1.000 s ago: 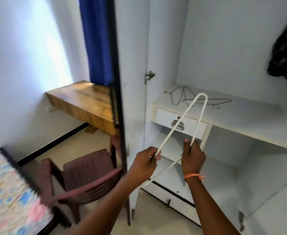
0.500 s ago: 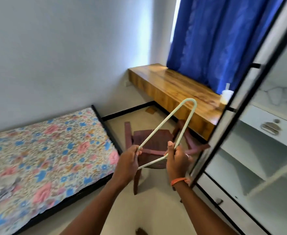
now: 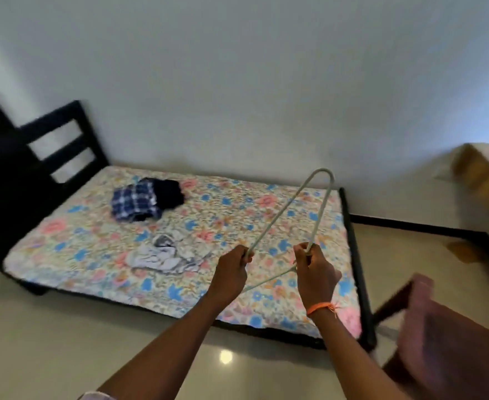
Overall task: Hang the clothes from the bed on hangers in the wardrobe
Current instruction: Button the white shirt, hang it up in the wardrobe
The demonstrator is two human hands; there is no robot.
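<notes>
Now the view is turning from the wardrobe to the floral-sheeted bed (image 3: pixel 73 249), and both the left hand (image 3: pixel 233 269) and the right hand (image 3: pixel 314 269) are gripping the pale thin plastic hanger (image 3: pixel 290 209) over it, while the blue checked folded clothes (image 3: pixel 136 204) are lying well apart, so reaching one-handed is risking a slipping hanger.

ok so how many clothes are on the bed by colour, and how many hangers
blue checked clothes: 1
dark navy clothes: 1
white and grey clothes: 1
white hanger, held by the left hand and the right hand: 1
total: 4
</notes>
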